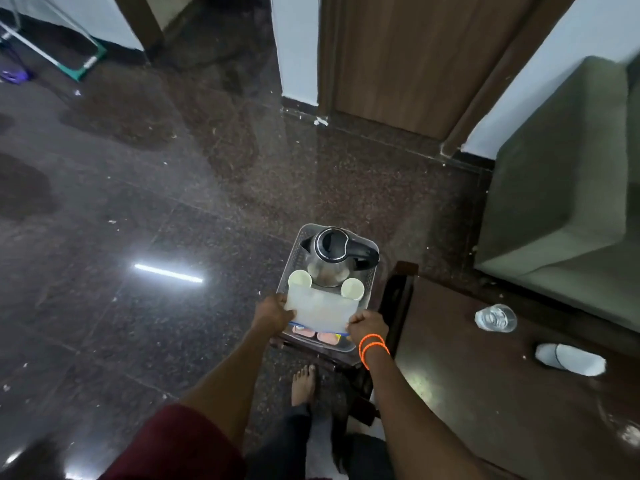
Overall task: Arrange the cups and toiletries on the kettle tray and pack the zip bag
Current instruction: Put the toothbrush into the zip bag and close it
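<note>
A clear plastic tray [370,276] sits on a low dark stool and holds a steel kettle [332,261] with a black lid and handle. Two pale cups stand in front of the kettle, one at the left [300,279] and one at the right [352,288]. Over the tray's near half I hold a frosted zip bag [320,311] flat by both ends. My left hand [273,313] grips its left edge and my right hand [367,326], with orange bands on the wrist, grips its right edge. Pink toiletry packets [327,337] show under the bag.
A dark wooden table [485,393] lies to the right, with a clear glass [496,318] and a white slipper-like object [569,359] on it. A green sofa [561,188] stands behind it. My bare foot [304,382] rests on the polished dark floor below the stool.
</note>
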